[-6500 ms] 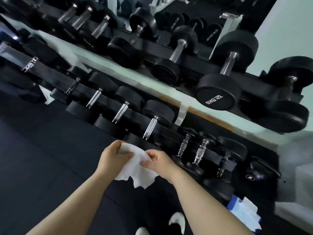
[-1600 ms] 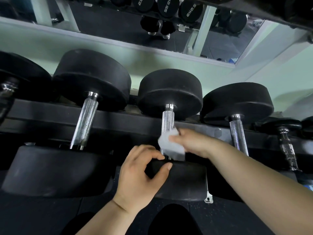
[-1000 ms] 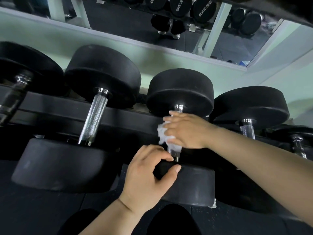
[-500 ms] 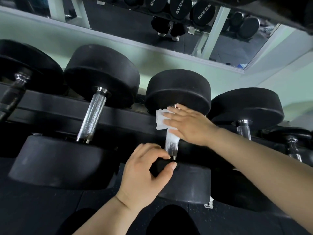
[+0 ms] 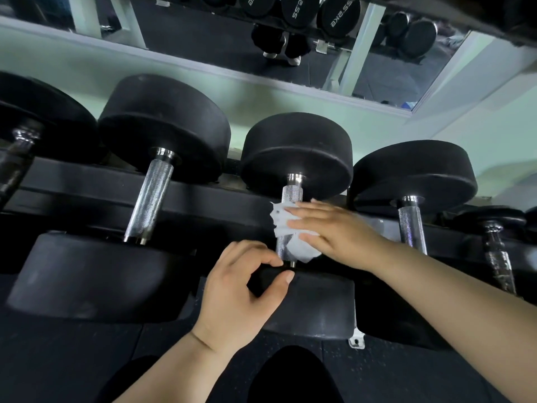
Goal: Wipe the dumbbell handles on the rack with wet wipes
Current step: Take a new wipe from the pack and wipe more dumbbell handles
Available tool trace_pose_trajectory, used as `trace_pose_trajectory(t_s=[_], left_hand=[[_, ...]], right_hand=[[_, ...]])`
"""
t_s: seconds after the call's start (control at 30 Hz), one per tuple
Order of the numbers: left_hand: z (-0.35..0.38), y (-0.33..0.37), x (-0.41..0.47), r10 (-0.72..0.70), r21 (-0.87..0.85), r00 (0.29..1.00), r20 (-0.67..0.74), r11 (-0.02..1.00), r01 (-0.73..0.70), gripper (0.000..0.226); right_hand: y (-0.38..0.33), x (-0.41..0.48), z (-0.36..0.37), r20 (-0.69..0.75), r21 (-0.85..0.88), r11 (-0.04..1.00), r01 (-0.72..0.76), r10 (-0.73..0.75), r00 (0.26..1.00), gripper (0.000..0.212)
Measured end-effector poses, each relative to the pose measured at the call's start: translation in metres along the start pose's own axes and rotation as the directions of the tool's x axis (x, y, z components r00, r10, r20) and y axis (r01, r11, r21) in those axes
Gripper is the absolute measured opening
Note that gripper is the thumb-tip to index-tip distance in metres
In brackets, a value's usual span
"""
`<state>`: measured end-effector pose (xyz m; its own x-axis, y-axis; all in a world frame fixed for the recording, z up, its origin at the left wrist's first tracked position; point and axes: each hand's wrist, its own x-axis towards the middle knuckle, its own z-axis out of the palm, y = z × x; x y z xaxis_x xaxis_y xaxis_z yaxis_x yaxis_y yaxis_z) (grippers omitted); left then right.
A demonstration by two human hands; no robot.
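Observation:
A black dumbbell lies on the rack (image 5: pixel 203 196) in front of me, its knurled chrome handle (image 5: pixel 291 193) running away from me. A white wet wipe (image 5: pixel 286 228) is wrapped over the handle's middle and lower part. My right hand (image 5: pixel 334 231) presses the wipe against the handle with straight fingers laid across it. My left hand (image 5: pixel 241 289) grips the rim of the dumbbell's near black head (image 5: pixel 319 303), thumb and fingers curled round its edge.
More black dumbbells sit on the same rack: one with a bare chrome handle (image 5: pixel 149 199) to the left, another handle (image 5: pixel 411 225) to the right, a smaller one (image 5: pixel 497 254) far right. A mirror (image 5: pixel 220 45) runs along the green wall behind. Black rubber floor lies below.
My right hand has slid the wipe down the handle from just under the far head toward the near head. The left hand stays on the near head.

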<state>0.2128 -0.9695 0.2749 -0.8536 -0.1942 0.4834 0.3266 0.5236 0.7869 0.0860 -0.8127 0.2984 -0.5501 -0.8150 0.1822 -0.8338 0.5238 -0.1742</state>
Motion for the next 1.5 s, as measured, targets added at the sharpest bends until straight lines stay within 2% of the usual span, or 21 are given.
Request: trace_pose_trajectory(t_s=[0.03, 0.07, 0.13, 0.17, 0.2, 0.23, 0.27, 0.3, 0.37, 0.5, 0.53, 0.6, 0.7, 0.77, 0.93, 1.07, 1.17, 1.23, 1.3, 1.4, 1.5], left_hand=[[0.000, 0.000, 0.000, -0.003, -0.003, 1.000, -0.001, 1.000, 0.003, 0.013], [0.000, 0.000, 0.000, -0.007, -0.008, 1.000, -0.003, 1.000, 0.007, 0.013], [0.000, -0.001, 0.000, -0.017, -0.017, 1.000, 0.001, 1.000, 0.017, 0.013], [0.000, -0.001, 0.000, -0.020, -0.018, 1.000, 0.005, 1.000, 0.020, 0.014], [0.000, -0.001, -0.001, -0.021, -0.017, 1.000, 0.009, 1.000, 0.021, 0.014], [0.000, -0.001, -0.001, -0.020, -0.016, 1.000, 0.010, 1.000, 0.020, 0.013], [0.000, -0.001, -0.001, -0.017, -0.016, 1.000, 0.008, 1.000, 0.017, 0.013], [0.000, -0.001, -0.001, -0.013, -0.017, 1.000, 0.006, 1.000, 0.013, 0.013], [0.000, -0.001, 0.000, -0.001, -0.012, 1.000, 0.008, 1.000, 0.001, 0.012], [0.000, -0.001, 0.000, 0.002, -0.004, 1.000, 0.009, 1.000, -0.001, 0.013], [0.000, -0.001, 0.000, -0.003, -0.004, 1.000, 0.009, 1.000, 0.003, 0.014], [0.000, -0.001, -0.001, -0.006, -0.005, 1.000, 0.010, 1.000, 0.006, 0.015], [-0.001, -0.001, -0.001, -0.004, -0.013, 1.000, 0.015, 1.000, 0.005, 0.014], [-0.001, -0.001, -0.001, -0.005, -0.016, 1.000, 0.014, 1.000, 0.005, 0.014], [-0.001, -0.001, -0.001, -0.003, -0.015, 1.000, 0.015, 1.000, 0.004, 0.015], [-0.001, 0.000, -0.002, -0.030, -0.027, 0.999, 0.036, 0.999, 0.031, 0.024], [-0.002, 0.004, 0.000, -0.026, -0.038, 0.997, 0.076, 0.999, 0.029, 0.052], [-0.003, 0.005, 0.001, 0.022, 0.015, 0.997, 0.076, 1.000, -0.023, 0.063], [-0.004, 0.004, 0.002, 0.096, 0.077, 0.992, 0.081, 0.992, -0.102, 0.064], [-0.004, 0.001, 0.004, 0.099, 0.077, 0.988, 0.118, 0.991, -0.109, 0.057], [-0.005, 0.001, 0.004, 0.077, 0.035, 0.991, 0.112, 0.996, -0.081, 0.043]], right_hand=[[-0.005, -0.004, -0.007, -0.031, 0.180, 0.973, -0.142, 0.150, 0.988, 0.033], [-0.005, -0.005, -0.010, -0.055, 0.357, 0.886, -0.295, 0.335, 0.941, 0.032], [0.001, 0.000, -0.009, 0.016, 0.623, 0.541, -0.565, 0.714, 0.700, 0.033], [0.004, 0.005, -0.008, 0.131, 0.733, 0.310, -0.606, 0.809, 0.573, 0.026], [0.005, 0.013, -0.005, 0.231, 0.822, 0.101, -0.560, 0.840, 0.492, 0.022], [0.003, 0.021, 0.000, 0.299, 0.877, -0.043, -0.478, 0.828, 0.475, 0.025], [-0.001, 0.029, 0.006, 0.336, 0.901, -0.118, -0.417, 0.799, 0.500, 0.027], [-0.006, 0.034, 0.012, 0.352, 0.909, -0.138, -0.394, 0.762, 0.544, 0.026], [-0.015, 0.038, 0.022, 0.389, 0.874, -0.083, -0.479, 0.709, 0.588, 0.024], [-0.019, 0.018, 0.023, 0.560, 0.720, -0.016, -0.694, 0.604, 0.567, 0.018], [-0.020, 0.014, 0.021, 0.596, 0.665, 0.042, -0.746, 0.572, 0.564, 0.017], [-0.019, 0.017, 0.022, 0.533, 0.676, 0.098, -0.731, 0.620, 0.576, 0.018], [-0.016, 0.037, 0.018, 0.351, 0.809, 0.042, -0.586, 0.764, 0.541, 0.019], [-0.018, 0.038, 0.018, 0.319, 0.764, 0.131, -0.631, 0.774, 0.547, 0.023], [-0.026, -0.002, -0.007, 0.392, 0.557, 0.377, -0.740, 0.667, 0.634, 0.026], [-0.036, -0.011, -0.029, 0.176, 0.554, 0.620, -0.556, 0.565, 0.806, 0.032], [-0.051, -0.012, -0.035, 0.065, 0.450, 0.789, -0.418, 0.438, 0.897, 0.037], [-0.061, -0.014, -0.037, 0.036, 0.445, 0.807, -0.387, 0.416, 0.909, 0.039], [-0.071, -0.016, -0.036, 0.054, 0.512, 0.764, -0.393, 0.428, 0.902, 0.030], [-0.081, -0.019, -0.029, 0.070, 0.513, 0.757, -0.405, 0.433, 0.899, 0.012], [-0.084, -0.022, -0.020, 0.004, 0.511, 0.780, -0.362, 0.418, 0.908, 0.012]])
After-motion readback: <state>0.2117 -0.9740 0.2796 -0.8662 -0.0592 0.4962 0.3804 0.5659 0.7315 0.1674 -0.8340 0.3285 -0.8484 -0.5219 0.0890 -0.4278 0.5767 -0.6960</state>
